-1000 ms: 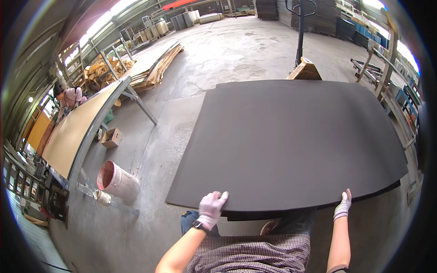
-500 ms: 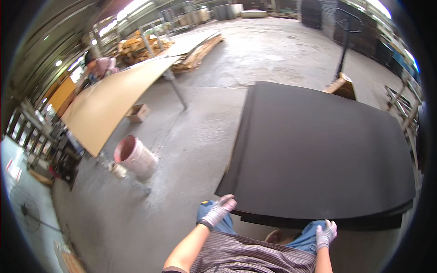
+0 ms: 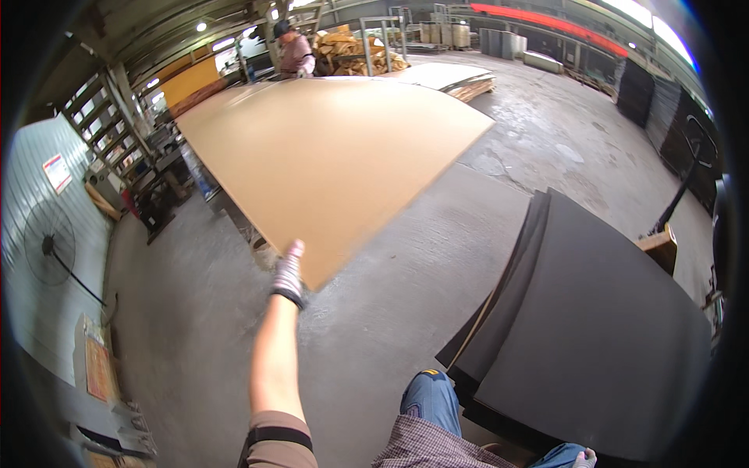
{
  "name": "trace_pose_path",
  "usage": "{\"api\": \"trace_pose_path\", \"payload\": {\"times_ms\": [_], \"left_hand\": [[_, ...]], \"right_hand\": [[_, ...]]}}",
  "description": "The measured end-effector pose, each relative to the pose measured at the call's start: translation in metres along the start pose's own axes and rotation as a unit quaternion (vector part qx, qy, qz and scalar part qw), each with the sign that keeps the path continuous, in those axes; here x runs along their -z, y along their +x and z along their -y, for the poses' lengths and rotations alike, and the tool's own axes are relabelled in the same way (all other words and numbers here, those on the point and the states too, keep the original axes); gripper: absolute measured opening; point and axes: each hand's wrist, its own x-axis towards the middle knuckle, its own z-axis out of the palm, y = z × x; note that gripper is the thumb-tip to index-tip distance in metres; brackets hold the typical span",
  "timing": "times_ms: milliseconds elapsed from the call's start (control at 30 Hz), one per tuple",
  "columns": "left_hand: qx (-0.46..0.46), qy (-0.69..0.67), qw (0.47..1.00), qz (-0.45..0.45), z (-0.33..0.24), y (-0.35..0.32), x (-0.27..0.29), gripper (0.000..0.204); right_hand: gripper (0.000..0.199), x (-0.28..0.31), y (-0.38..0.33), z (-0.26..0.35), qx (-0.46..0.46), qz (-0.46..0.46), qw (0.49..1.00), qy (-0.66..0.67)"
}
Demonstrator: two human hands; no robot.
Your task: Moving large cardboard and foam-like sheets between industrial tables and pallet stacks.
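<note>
Left hand (image 3: 288, 273) at near corner of tan board (image 3: 351, 148); fingers hidden, so clamped or not, cannot tell. Could droop or slip if held by one corner alone; could jolt person (image 3: 295, 51) at far edge. Support beneath mostly out of sight. Next, knee (image 3: 431, 398) close by black sheets (image 3: 601, 335), uneven at left edge; could slide if bumped. Right hand (image 3: 585, 459) cut off below; grip, cannot tell.

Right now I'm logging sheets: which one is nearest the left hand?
The tan sheet, its near corner beside the left hand; the dark sheets lie farther right.
</note>
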Motion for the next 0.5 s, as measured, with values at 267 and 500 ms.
{"api": "trace_pose_path", "payload": {"times_ms": [267, 500], "left_hand": [[0.173, 0.032, 0.981, -0.077, 0.244, -0.186, 0.130, 0.031], [0.287, 0.100, 0.953, -0.001, 0.243, -0.261, 0.235, 0.070]], "right_hand": [[0.022, 0.005, 0.007, 0.087, -0.121, 0.100, 0.986, 0.049], [0.027, -0.003, 0.054, 0.118, -0.131, 0.130, 0.967, 0.178]]}}
